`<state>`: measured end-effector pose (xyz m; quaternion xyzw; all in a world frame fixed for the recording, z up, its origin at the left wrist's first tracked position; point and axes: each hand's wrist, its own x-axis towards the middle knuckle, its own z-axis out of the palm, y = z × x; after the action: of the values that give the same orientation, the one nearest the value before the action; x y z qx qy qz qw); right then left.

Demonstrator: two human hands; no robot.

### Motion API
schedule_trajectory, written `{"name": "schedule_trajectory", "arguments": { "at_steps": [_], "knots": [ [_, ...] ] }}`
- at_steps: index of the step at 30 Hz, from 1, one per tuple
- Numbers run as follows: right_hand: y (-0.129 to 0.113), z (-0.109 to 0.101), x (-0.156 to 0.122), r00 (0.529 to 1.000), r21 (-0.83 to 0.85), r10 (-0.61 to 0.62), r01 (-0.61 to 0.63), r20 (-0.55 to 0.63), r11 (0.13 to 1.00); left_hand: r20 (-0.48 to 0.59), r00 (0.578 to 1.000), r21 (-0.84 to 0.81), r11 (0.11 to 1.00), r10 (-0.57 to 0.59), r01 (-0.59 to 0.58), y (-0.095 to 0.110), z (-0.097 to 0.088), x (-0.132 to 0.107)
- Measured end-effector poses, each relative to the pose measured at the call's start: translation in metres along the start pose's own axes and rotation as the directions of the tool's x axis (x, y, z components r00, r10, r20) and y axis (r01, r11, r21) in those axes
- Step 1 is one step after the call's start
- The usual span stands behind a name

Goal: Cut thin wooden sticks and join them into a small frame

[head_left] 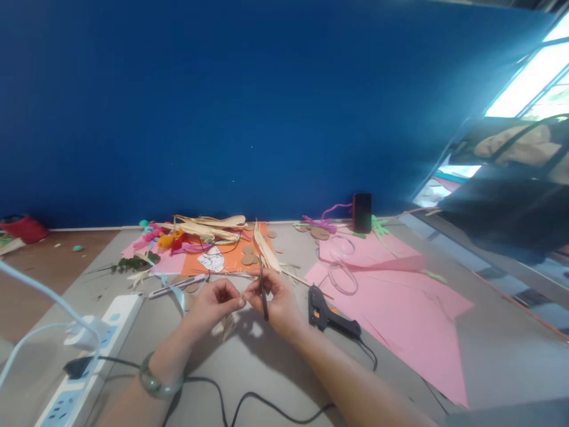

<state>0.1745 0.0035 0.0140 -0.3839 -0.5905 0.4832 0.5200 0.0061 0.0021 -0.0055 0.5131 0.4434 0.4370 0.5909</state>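
A slender, dark, stick-shaped tool (264, 302) stands slightly slanted in the right hand (278, 302), whose fingers are clamped on it. The left hand (217, 302) has thumb and forefinger pinched together, meeting the right one; what lies between is too small to tell. A black plastic glue gun (334, 319) lies beside the right wrist

A slender, dark tool (263, 296) sits in the right-hand grip (282, 305); it is straight and narrow, standing out past the fingers at both ends, its far end leaning slightly left. A tiny pale piece (243, 298) is pinched where these fingertips meet the left-hand grip (216, 305); it is above the bench (262, 379), mostly hidden, its shape too small to tell.
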Motion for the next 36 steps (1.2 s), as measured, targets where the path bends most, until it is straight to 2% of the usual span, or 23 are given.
{"name": "schedule_trajectory", "arguments": {
  "at_steps": [5,8,12,14,18,23,31,36],
  "knots": [
    [-0.0003,-0.0001,0.0001,1.000,-0.019,-0.007,0.008,0.016,1.000,0.030,0.999,0.005,1.000,0.024,-0.024,0.0007,0.0015,-0.0004],
    [-0.0009,-0.0004,0.0004,1.000,-0.028,-0.010,0.010,0.016,1.000,0.060,0.997,0.070,0.997,0.042,-0.046,0.0020,0.0011,-0.0007],
    [-0.0018,-0.0008,0.0009,1.000,-0.037,-0.009,0.008,-0.011,0.999,0.036,0.990,0.164,0.976,0.137,-0.141,0.0043,0.0006,-0.0002],
    [-0.0025,-0.0011,0.0011,1.000,-0.040,-0.008,0.007,-0.020,0.999,0.013,0.988,0.181,0.971,0.154,-0.154,0.0051,0.0008,-0.0001],
    [-0.0033,-0.0014,0.0013,1.000,-0.043,0.001,-0.002,-0.016,0.999,-0.066,0.993,0.161,0.984,0.094,-0.082,0.0052,0.0012,-0.0009],
    [-0.0019,-0.0014,0.0006,1.000,-0.038,0.002,-0.003,-0.016,0.999,-0.060,0.998,0.130,0.991,0.023,-0.015,0.0044,0.0002,-0.0020],
    [-0.0016,-0.0023,0.0008,1.000,-0.020,0.023,-0.023,0.001,1.000,-0.010,1.000,0.082,0.996,-0.021,0.022,0.0046,0.0023,-0.0030],
    [-0.0023,-0.0028,0.0010,0.999,0.012,0.035,-0.035,-0.002,0.999,0.098,0.993,0.117,0.992,-0.065,0.054,0.0072,0.0014,-0.0033]
  ]
}}
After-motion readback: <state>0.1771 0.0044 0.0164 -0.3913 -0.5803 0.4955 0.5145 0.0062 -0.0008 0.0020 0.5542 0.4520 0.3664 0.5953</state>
